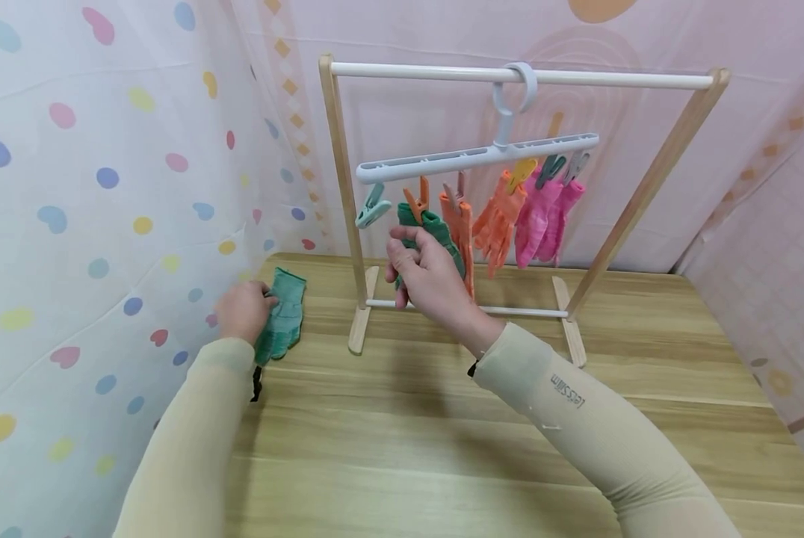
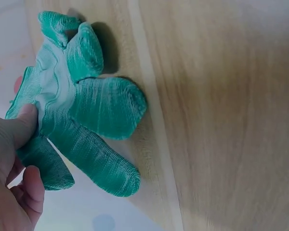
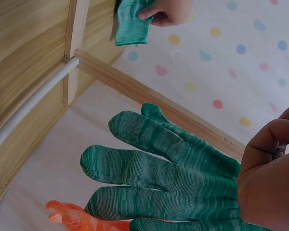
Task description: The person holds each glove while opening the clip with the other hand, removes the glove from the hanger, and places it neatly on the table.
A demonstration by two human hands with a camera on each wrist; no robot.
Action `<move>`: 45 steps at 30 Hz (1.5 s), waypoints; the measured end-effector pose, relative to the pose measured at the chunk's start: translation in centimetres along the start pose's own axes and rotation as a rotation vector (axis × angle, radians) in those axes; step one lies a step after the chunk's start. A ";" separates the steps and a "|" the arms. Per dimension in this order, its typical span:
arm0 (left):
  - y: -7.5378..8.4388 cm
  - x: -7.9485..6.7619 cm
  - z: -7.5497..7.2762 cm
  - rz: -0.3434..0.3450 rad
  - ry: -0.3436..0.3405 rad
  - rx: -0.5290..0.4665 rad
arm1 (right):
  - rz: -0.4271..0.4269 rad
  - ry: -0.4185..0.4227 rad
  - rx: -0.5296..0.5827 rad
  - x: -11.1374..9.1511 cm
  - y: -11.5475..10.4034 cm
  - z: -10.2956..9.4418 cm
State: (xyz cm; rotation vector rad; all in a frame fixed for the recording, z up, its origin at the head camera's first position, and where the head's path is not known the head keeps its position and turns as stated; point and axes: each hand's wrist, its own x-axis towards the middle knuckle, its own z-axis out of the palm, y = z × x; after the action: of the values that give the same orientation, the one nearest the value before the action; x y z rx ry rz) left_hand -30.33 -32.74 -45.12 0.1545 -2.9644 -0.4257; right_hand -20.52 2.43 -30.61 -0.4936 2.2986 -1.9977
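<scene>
My left hand [image 1: 243, 310] pinches a green knit glove [image 2: 106, 108] at the left side of the wooden table, thumb on its near side. In the left wrist view the glove's fingers spread out over the tabletop. My right hand [image 1: 432, 276] is raised before another green glove [image 3: 183, 168], its fingers loosely bent and nothing seen between them. An orange clothespin [image 1: 417, 202] holds that glove by its cuff under a pale hanger [image 1: 476, 158]. Left of it, a mint clothespin [image 1: 373, 207] hangs with no glove in it.
The hanger hooks over the white top bar [image 1: 415, 72] of a wooden-sided rack standing on the table [image 1: 348, 448]. Farther right hang orange gloves [image 1: 501, 220] and pink gloves [image 1: 543, 217], clipped by several clothespins. A dotted curtain [image 1: 106, 224] borders the left side.
</scene>
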 end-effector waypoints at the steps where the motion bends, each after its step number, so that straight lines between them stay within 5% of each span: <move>1: 0.0 0.1 0.0 -0.008 0.010 0.003 | 0.003 -0.003 0.001 -0.1 0.1 0.1; 5: -0.2 0.4 0.1 -0.032 0.071 0.006 | 0.017 -0.014 0.010 -0.3 0.4 0.3; 9: -0.4 0.4 0.2 0.015 0.116 0.049 | 0.021 -0.034 -0.002 -0.7 0.8 0.4; 15: 0.0 0.1 0.6 0.129 0.059 0.117 | 0.023 -0.051 -0.061 -1.1 1.6 0.0; 22: 1.9 -1.0 0.7 0.178 0.012 0.043 | 0.015 -0.054 -0.136 -1.7 2.8 -1.5; 30: 7.0 -2.7 0.2 0.268 0.032 -0.124 | 0.005 -0.046 -0.237 -2.7 3.6 -3.9; 39: 13.3 -5.2 -2.7 0.404 0.027 -0.359 | -0.118 -0.004 -0.423 -3.9 2.3 -5.7; 45: 17.2 -6.6 -4.8 0.440 0.001 -0.528 | -0.197 0.049 -0.443 -3.9 0.6 -6.7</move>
State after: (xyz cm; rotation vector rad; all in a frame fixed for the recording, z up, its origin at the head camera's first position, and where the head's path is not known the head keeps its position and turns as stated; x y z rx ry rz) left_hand -24.48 -16.86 -36.51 -0.5370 -2.6510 -1.0959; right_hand -18.67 10.00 -30.74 -0.7282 2.8317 -1.5716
